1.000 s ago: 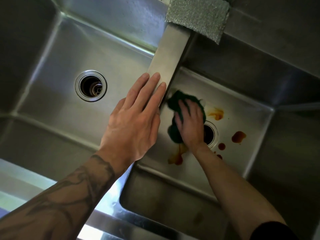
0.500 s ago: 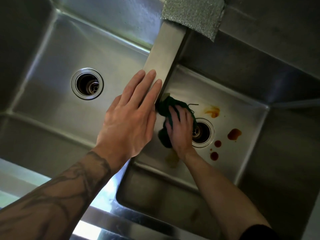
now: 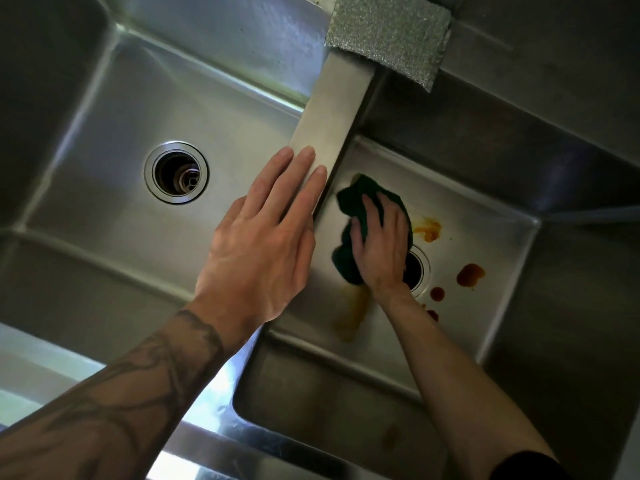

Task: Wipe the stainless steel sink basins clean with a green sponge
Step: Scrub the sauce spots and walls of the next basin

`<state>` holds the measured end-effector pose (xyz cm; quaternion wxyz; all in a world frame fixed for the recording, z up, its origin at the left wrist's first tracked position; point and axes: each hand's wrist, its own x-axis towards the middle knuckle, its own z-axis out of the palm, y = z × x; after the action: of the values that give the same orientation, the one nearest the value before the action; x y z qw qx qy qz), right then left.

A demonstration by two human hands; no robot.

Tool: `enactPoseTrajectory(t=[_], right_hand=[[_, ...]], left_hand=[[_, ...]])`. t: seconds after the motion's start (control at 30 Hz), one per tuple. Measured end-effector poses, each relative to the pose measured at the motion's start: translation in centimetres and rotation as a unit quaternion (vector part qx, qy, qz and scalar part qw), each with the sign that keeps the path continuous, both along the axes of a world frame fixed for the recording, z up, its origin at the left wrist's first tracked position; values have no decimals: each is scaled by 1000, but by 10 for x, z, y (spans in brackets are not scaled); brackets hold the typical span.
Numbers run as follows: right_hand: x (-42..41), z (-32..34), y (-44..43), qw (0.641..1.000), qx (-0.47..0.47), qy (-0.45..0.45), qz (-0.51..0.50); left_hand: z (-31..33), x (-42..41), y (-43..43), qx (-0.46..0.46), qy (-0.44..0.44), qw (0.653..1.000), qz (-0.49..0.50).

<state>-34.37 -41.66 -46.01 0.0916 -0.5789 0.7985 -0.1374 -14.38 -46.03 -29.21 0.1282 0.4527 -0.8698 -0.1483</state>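
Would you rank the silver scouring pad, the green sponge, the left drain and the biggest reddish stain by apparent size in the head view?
1. silver scouring pad, though nearer the camera
2. green sponge, partly under the right hand
3. left drain
4. reddish stain

Dim, cool light, bright glare along the near sink rim (image 3: 221, 393), shadowed corners, wide-angle bending at edges.

Dim light glares brightly off the steel front ledge (image 3: 221, 386).
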Motion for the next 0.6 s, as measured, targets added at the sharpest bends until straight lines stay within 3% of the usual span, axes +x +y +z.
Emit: enactPoseTrajectory(t=[0.1,0.27,0.47,0.53,0.6], right_hand=[[32,-3,10,1000,1,-5,9],[36,-9,60,976,26,-5,218],[2,-6,-13,999,15,26,-21],[25,-7,4,1000,18,12,20],[45,-9,45,991,24,-14,129]], left_hand=[[0,0,0,0,6,1000,-2],[0,0,0,2,5,1000,-3],[0,0,0,4,-1,1000,2],[1,1,0,6,4,1000,-1],[1,0,0,7,3,1000,0]])
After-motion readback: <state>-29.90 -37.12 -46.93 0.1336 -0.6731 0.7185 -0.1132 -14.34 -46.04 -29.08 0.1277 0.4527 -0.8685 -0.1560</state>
